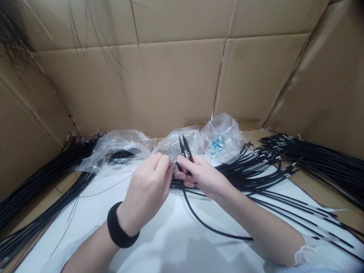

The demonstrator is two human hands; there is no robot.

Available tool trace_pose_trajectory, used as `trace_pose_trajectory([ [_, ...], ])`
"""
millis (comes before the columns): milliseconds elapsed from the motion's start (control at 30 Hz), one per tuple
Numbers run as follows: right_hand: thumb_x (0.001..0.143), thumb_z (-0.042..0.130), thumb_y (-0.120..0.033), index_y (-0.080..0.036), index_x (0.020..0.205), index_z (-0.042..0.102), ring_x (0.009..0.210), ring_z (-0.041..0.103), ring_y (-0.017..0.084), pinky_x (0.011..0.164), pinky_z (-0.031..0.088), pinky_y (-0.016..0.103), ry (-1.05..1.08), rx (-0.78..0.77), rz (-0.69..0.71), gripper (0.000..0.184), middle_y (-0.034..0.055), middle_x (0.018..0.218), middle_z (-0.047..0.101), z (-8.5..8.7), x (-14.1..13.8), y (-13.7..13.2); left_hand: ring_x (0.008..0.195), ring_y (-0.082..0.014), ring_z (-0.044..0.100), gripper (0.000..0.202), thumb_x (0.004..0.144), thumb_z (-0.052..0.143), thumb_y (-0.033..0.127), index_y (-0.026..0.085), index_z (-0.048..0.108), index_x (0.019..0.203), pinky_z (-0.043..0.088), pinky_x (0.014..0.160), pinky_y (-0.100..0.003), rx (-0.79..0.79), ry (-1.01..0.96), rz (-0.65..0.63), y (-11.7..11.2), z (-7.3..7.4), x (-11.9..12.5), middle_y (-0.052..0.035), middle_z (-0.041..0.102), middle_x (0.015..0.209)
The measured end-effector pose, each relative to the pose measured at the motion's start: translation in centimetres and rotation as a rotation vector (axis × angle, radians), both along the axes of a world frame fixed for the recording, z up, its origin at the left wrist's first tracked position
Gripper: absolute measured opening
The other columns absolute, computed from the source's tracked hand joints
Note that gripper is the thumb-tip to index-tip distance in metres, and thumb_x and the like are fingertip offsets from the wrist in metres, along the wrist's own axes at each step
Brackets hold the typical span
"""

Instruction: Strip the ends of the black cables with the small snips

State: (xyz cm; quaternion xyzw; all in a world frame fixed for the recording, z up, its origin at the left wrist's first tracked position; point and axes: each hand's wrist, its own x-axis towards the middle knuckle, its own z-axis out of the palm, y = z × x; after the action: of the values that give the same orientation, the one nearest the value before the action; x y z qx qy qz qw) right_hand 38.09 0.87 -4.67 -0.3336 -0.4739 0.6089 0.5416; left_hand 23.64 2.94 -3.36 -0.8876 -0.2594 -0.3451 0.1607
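Observation:
A pair of black thread snips (187, 149) stands blades-up in my right hand (198, 173), their tips slightly apart. The same hand also grips a black cable (199, 219) near its end; the cable curves down and passes under my right forearm. My left hand (152, 179), with a black band on its wrist, is closed in a pinch right beside the right fingertips. Its fingers meet at the pale, thin end of the cable (172, 156), and the exact hold is partly hidden. Both hands are above the white work surface (152, 237).
Clear plastic bags (122, 140) stand along the back; one holds small blue-and-silver parts (218, 145). Bundles of black cables lie left (46, 177), at centre right (245, 166) and far right (326, 159). Cardboard walls (180, 81) enclose the table. Thin dark strands (99, 38) hang upper left.

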Motion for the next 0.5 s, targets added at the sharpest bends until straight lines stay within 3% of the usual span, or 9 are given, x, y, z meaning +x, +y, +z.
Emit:
trace_pose_trajectory([
  [200,0.078,0.052,-0.028,-0.015,0.062,0.026,0.047,0.022,0.002,0.039,0.013,0.015,0.078,-0.028,-0.033,0.033,-0.0047,0.055,0.027,0.2,0.1,-0.2,0.062,-0.0125,0.031,0.018,0.084,0.037,0.006,0.014,0.04,0.068,0.029,0.059,-0.026,0.101,0.113,-0.073,0.4,0.1,-0.1,-0.0032,0.039,0.066],
  [367,0.078,0.052,-0.027,-0.015,0.063,0.027,0.047,0.024,0.002,0.04,0.016,0.014,0.124,-0.026,-0.062,0.032,-0.0045,0.055,0.028,-0.2,-0.1,0.1,0.065,-0.013,0.035,0.015,0.084,0.039,0.007,0.013,0.044,0.071,0.031,0.06,-0.026,0.108,0.095,-0.1,0.8,-0.8,0.0,-0.004,0.042,0.067],
  [500,0.081,0.047,-0.027,-0.014,0.06,0.031,0.044,0.025,0.002,0.04,0.02,0.016,0.122,0.047,-0.067,0.03,-0.0026,0.055,0.036,-0.6,-0.5,0.3,0.066,-0.0108,0.041,0.011,0.086,0.04,0.012,0.013,0.046,0.076,0.034,0.062,-0.023,-0.086,-0.069,-0.069,0.8,-0.7,0.0,-0.0033,0.047,0.071],
])
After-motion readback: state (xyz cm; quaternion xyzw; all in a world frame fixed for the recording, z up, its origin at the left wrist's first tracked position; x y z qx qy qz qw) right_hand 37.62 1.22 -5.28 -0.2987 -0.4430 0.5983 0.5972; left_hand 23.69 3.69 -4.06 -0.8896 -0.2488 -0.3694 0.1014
